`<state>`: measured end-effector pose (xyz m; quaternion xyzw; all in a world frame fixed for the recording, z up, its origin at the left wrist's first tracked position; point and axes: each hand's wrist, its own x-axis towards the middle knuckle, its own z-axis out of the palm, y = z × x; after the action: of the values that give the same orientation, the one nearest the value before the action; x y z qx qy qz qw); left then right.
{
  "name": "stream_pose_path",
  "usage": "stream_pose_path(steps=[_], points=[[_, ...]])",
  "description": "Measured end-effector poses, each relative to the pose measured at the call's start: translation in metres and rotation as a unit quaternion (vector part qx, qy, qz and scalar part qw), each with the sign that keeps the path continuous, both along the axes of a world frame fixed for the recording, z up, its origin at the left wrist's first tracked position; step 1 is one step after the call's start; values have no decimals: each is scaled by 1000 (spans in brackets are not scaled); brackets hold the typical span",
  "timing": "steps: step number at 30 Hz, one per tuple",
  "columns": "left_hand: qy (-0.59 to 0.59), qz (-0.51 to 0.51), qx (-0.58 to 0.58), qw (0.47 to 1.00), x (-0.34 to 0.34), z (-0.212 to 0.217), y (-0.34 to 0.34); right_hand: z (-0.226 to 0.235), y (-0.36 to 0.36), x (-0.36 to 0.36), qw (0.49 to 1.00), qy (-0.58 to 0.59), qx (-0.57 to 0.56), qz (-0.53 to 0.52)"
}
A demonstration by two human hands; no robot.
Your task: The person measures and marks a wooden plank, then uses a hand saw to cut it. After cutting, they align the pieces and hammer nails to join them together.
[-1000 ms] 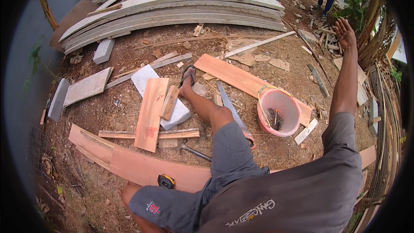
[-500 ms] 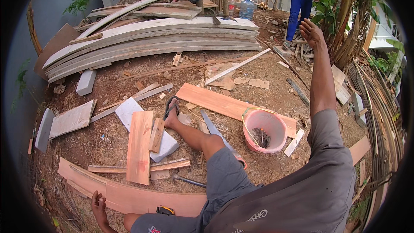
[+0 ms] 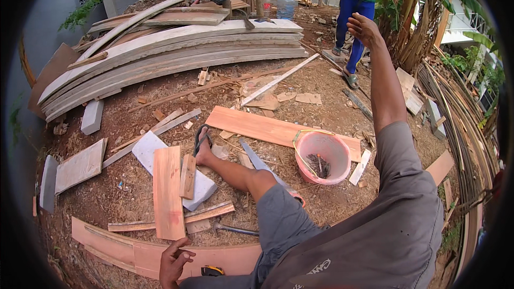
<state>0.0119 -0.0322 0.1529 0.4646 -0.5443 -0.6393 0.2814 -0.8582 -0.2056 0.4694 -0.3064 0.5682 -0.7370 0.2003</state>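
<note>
My right arm stretches forward, with my right hand [image 3: 367,31] raised and its fingers extended, holding nothing. It overlaps the view of a person in a green top and blue trousers [image 3: 350,21]. My left hand [image 3: 174,263] is low at the front, its fingers loosely bent and apart, with nothing visible in them. It hovers over or beside a long reddish plank [image 3: 230,257]; contact cannot be made out. Near it lie a black and yellow tape measure [image 3: 212,271] and a hammer [image 3: 235,229]. A short plank [image 3: 168,192] and a wood block [image 3: 187,176] rest on a pale block [image 3: 201,192].
A pink bucket [image 3: 323,158] with nails inside stands by a reddish board [image 3: 267,128]. A handsaw [image 3: 262,166] lies beside my leg. Stacked boards [image 3: 176,53] fill the back left, near a blue water jug [image 3: 286,6]. Thin strips [image 3: 455,144] line the right side.
My left hand has moved right, toward the tape measure. My right hand stays raised and outstretched. The person in green has come closer. The whole view has shifted slightly.
</note>
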Motion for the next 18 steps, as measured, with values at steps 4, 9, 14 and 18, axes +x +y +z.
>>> stream_pose_path(steps=[4, 9, 14, 18], points=[[37, -103, 93, 990, -35, 2, 1, -6, -3, -9, 1000, -19, -1, 10], [47, -142, 76, 986, -56, -6, 0, -8, -9, -27, 996, -35, -69, -41], [71, -128, 79, 986, -66, -9, 1, -9, -17, -38, 992, -46, -97, -71], [66, -104, 82, 989, -72, -5, -1, -19, -28, -58, 989, -75, -118, -47]])
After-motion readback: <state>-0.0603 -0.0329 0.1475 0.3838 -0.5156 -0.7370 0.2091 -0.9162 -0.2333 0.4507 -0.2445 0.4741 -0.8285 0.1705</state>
